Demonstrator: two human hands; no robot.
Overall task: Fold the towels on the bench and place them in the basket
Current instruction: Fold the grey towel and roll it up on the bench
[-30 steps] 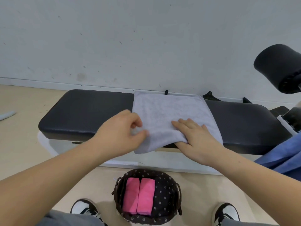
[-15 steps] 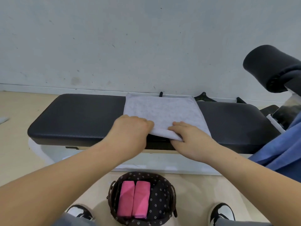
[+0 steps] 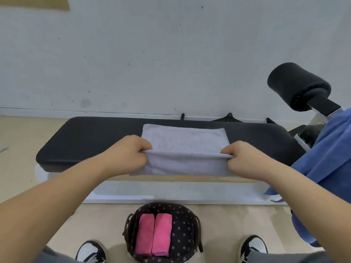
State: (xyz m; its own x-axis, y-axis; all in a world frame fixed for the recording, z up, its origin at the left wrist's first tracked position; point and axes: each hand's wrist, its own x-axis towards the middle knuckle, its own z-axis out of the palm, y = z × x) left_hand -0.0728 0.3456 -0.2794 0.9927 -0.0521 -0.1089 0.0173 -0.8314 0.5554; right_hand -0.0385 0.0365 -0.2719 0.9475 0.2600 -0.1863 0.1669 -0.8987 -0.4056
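Note:
A pale grey towel (image 3: 183, 141) lies across the middle of the black padded bench (image 3: 95, 137). Its near part is lifted into a ridge and hangs over the bench's front edge. My left hand (image 3: 127, 154) grips the left end of that ridge and my right hand (image 3: 244, 158) grips the right end, both with curled fingers. On the floor between my shoes stands a dark flower-patterned basket (image 3: 187, 221) holding two folded pink towels (image 3: 152, 234) side by side.
A blue cloth (image 3: 328, 160) hangs at the right over the bench's frame. A black foam roller pad (image 3: 298, 86) sticks up at the upper right. A white wall runs right behind the bench. My shoes (image 3: 93, 250) flank the basket.
Both hands moved apart from the towel's near middle to its left and right sides and now hold the near part raised in a fold. The view tilted slightly down.

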